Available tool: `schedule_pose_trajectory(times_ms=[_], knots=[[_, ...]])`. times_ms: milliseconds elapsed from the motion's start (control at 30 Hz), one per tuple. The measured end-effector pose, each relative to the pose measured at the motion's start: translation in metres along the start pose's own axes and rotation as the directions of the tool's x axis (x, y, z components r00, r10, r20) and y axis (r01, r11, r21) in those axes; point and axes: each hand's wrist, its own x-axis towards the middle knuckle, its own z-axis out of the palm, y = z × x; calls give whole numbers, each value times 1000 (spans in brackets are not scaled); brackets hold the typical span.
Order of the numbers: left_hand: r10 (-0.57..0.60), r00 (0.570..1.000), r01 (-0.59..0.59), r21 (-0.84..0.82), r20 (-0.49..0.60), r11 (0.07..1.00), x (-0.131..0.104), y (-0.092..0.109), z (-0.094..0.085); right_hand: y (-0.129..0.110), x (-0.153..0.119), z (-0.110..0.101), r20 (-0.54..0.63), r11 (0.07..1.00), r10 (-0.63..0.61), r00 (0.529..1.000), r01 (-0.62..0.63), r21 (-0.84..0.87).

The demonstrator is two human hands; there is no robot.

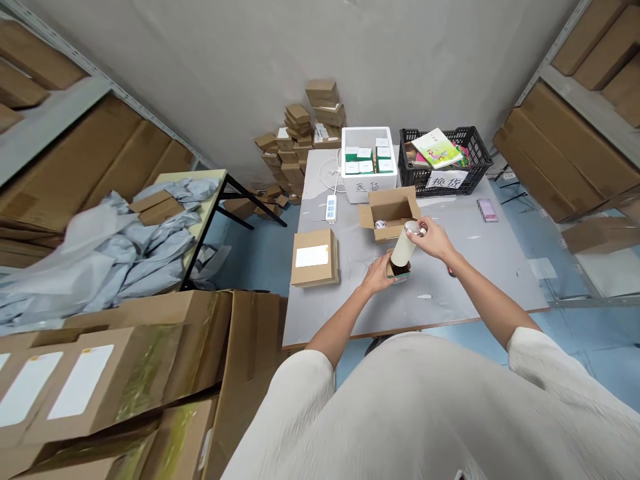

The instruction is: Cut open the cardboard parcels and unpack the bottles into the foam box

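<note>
Cylinder (403, 250): cream with a silvery top, tilted, lower end at the mouth of a small open box (401, 277).
Right hand (433, 239): fingers closed around the cylinder's top.
Left hand (379, 275): fingers gripping the small box.
Surface (360, 313): grey; open carton (387, 233) just beyond the hands, labelled carton (313, 275) at left, power strip (331, 209); at the far end, white foam bin (357, 192) of green-and-white boxes (365, 161) beside black crate (415, 181) of books (437, 148).
Room: pale wall (225, 73), blue floor (245, 250), carton-filled shelves (590, 97) both sides, grey plastic bags (120, 247) heaped at left.
</note>
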Motion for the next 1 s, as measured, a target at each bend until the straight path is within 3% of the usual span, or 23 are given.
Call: schedule_pose_trajectory(times_ms=[133,267,333,500,600,667,833,933,1000], knots=[[-4,996,10,67,-86,998,-3,12,-11,-2,10,-6,-40,999,17,999,-16,30],[-13,976,9,-22,-217,1000,8,41,-29,-7,21,-6,-87,999,24,996,-20,47],[-6,972,-11,-69,-234,998,16,57,-36,-11,27,-5,-98,996,42,994,-33,85],[-155,968,84,-324,-197,942,26,76,-44,-14,34,-1,-9,954,106,994,-99,284],[-216,964,101,-533,-157,840,26,73,-45,-7,32,3,146,863,73,987,-136,487],[-233,967,98,-692,-103,715,26,70,-45,-1,29,8,248,788,42,968,-185,588],[-112,992,97,-912,56,398,24,71,-46,5,16,23,434,608,-72,898,-305,733],[-101,992,108,-939,79,328,21,74,-47,3,12,28,489,530,-93,867,-373,762],[-141,987,119,-934,75,337,20,75,-47,3,11,29,451,530,-74,889,-348,773]])
